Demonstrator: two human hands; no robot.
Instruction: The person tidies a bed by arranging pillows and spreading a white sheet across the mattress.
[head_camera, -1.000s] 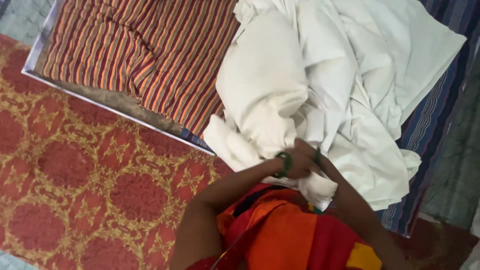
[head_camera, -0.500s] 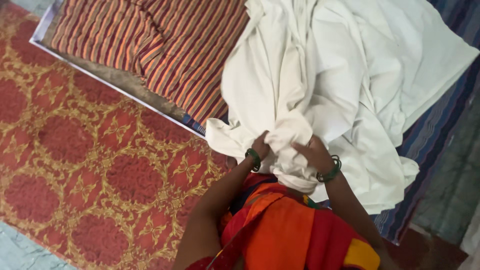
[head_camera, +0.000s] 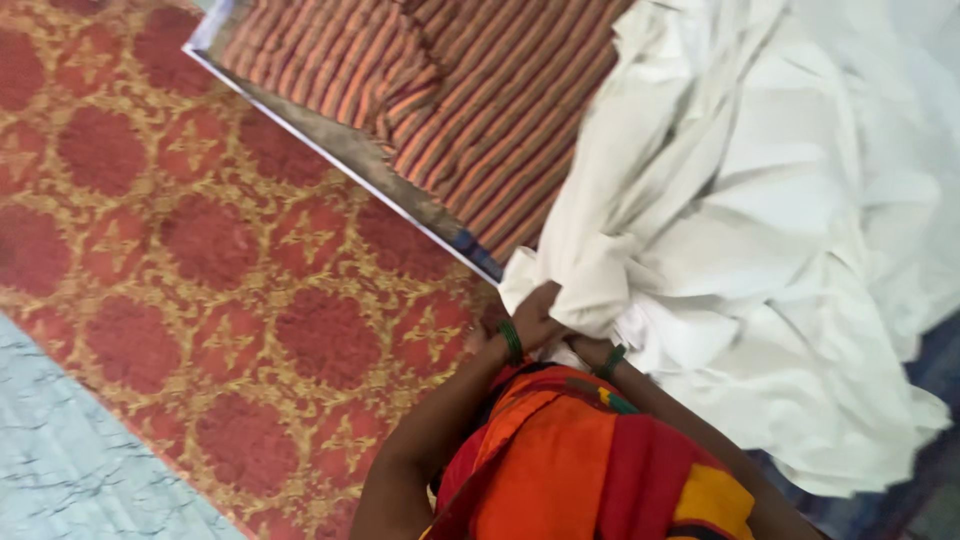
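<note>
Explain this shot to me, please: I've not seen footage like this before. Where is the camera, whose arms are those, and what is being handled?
There is no machine here. The camera sits on a person's head and looks down, so the arms coming up from the bottom edge are that person's own, above an orange and red garment. The left hand and the right hand, each with a green bangle at the wrist, meet at the near edge of a large crumpled white sheet and seem to grip it. The right hand is mostly hidden by the cloth. The sheet lies over a bed with a striped cover. Beside the bed is a red carpet with a gold pattern, and pale floor shows at the lower left.
</note>
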